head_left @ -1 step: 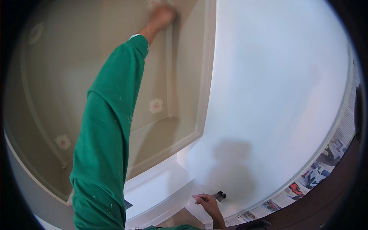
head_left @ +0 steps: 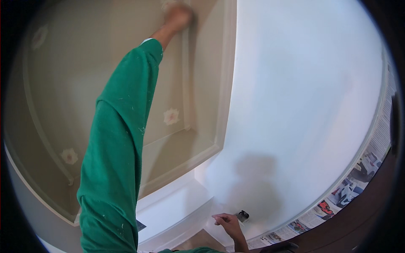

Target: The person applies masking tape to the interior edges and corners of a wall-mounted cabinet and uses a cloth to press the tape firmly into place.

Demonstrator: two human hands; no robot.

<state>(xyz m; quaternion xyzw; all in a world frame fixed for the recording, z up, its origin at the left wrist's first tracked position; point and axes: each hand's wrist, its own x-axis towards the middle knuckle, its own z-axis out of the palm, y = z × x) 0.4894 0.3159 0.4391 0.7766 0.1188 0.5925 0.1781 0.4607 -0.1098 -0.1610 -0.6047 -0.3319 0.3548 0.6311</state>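
1. Head view, upper part: the left hand (head_left: 178, 17) is stretched far up at the end of a green sleeve (head_left: 118, 152) and presses against the beige ceiling panel (head_left: 84, 84). It is blurred, so I cannot tell whether its fingers are spread or closed, nor whether it holds anything.
2. The hand lies right at the top end of a raised moulding strip (head_left: 185, 84) that runs down the panel; a pale flower ornament (head_left: 171, 116) sits just beside that strip, lower down and well apart from the hand.
3. A second flower ornament (head_left: 68, 156) shows at the lower left of the panel, left of the sleeve.
4. Head view, lower part: the right hand (head_left: 228, 222) is low near the picture's bottom edge, fingers loosely curled and narrow, holding nothing that I can make out.
5. A small dark fitting (head_left: 242, 216) on the white wall (head_left: 303, 105) sits just beside that hand, to its right; whether the fingers touch it cannot be told.
6. Newspaper sheets (head_left: 337, 198) lie along the foot of the wall at the right.
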